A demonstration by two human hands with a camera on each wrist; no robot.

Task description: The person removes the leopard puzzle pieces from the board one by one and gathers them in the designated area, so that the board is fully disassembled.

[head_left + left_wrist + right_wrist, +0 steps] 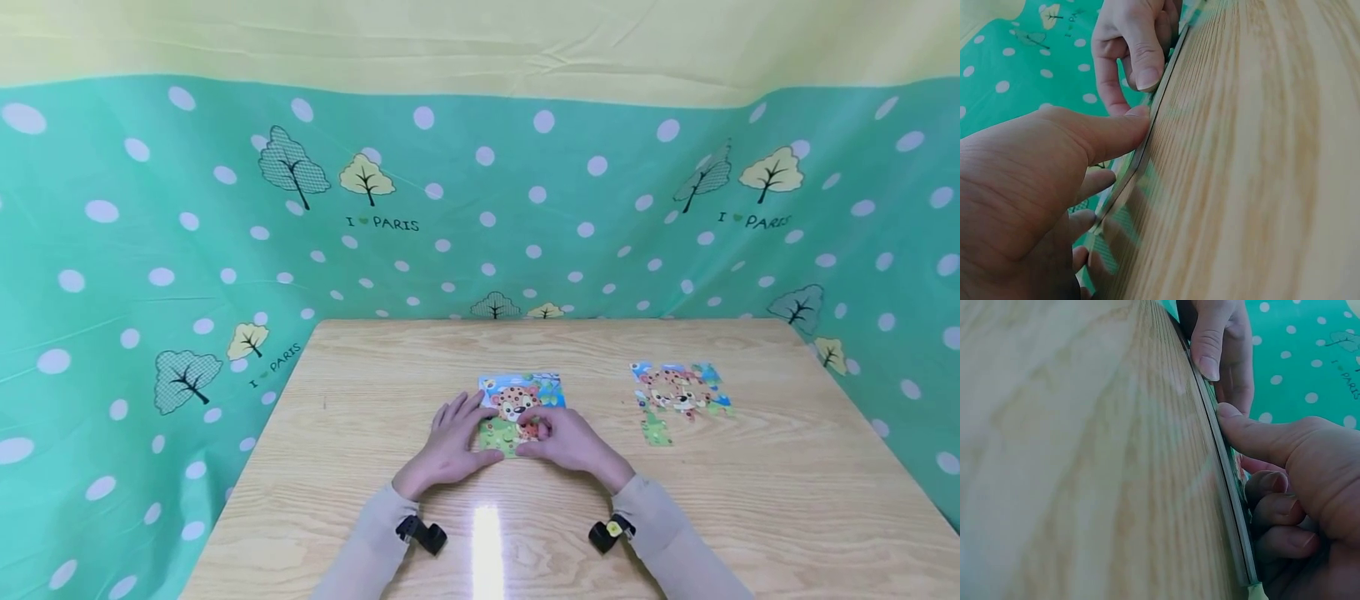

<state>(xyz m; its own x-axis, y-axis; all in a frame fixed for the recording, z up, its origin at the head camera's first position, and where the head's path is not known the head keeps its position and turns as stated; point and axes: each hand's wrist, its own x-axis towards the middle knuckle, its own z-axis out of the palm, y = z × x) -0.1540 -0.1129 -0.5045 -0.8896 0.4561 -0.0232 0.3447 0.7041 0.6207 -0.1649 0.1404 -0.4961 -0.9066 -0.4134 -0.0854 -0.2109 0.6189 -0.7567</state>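
Note:
A jigsaw puzzle (493,433) with a spotted leopard cub, blue sky and green grass lies on the table between both hands. My left hand (452,448) rests at its left side, thumb at the near edge and fingers spread over the left part. The right hand (567,437) curls over the lower right, thumb and index finger about a leopard-patterned puzzle piece (528,432); the hand hides part of it. In the right wrist view, the thumb (1254,434) touches the puzzle's edge (1225,478). In the left wrist view, the left thumb (1113,132) touches that edge too.
To the right lies a second, partly assembled leopard puzzle (667,392) with an uneven outline and gaps. The wooden table (360,400) stretches around both. Behind it and at the sides hangs a green dotted cloth (480,225). Each wrist wears a black camera strap (420,533).

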